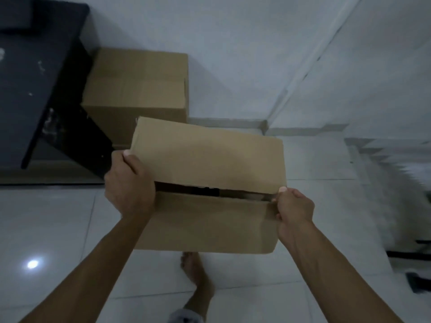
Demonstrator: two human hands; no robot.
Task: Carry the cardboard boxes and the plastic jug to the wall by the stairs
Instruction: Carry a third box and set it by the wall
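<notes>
A plain brown cardboard box (207, 183) with its top flaps nearly closed is held up off the pale tiled floor (58, 229), in front of a second, larger brown cardboard box (137, 89) that stands on the floor against the white wall (233, 54). The left hand (129, 185) grips the held box's left end, thumb on the top flap. The right hand (295, 209) pinches its right edge, fingers curled around the cardboard. Left of the larger box sits a dark cabinet (35, 89). A bare foot (194, 271) shows below the held box. White stairs (377, 150) rise to the right.
</notes>
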